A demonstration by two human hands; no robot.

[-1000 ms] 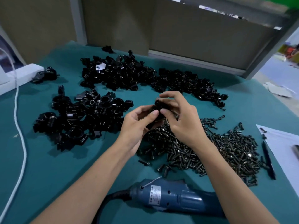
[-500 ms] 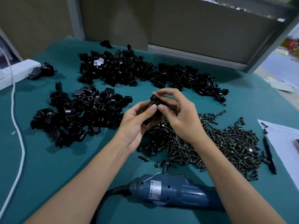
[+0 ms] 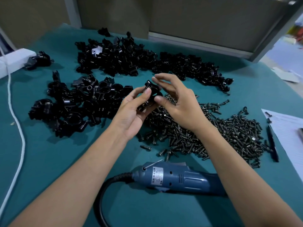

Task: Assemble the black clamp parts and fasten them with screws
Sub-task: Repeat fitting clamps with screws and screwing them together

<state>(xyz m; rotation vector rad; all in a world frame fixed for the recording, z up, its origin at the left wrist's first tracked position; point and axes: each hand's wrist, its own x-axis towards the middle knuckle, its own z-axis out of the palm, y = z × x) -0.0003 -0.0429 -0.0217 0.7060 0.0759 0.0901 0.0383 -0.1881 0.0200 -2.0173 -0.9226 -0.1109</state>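
Note:
My left hand (image 3: 131, 115) grips a black clamp (image 3: 151, 90) between thumb and fingers, above the near edge of the screw pile (image 3: 221, 133). A screw head sticks out of the clamp's top. My right hand (image 3: 180, 107) hovers just right of the clamp with its fingers spread and lifted off it. Only the right thumb tip lies against the clamp's lower right side. Loose black clamp parts lie in a long heap (image 3: 131, 59) at the back. A second heap (image 3: 73, 105) sits to the left of my hands.
A blue electric screwdriver (image 3: 177, 179) with a black cord lies on the green mat between my forearms. A white cable (image 3: 18, 125) runs down the left side from a white box (image 3: 14, 59). A paper sheet (image 3: 288, 128) and a pen (image 3: 272, 145) lie at the right.
My right fingers have lifted off the clamp and spread apart. The clamp stays in my left hand, now more exposed.

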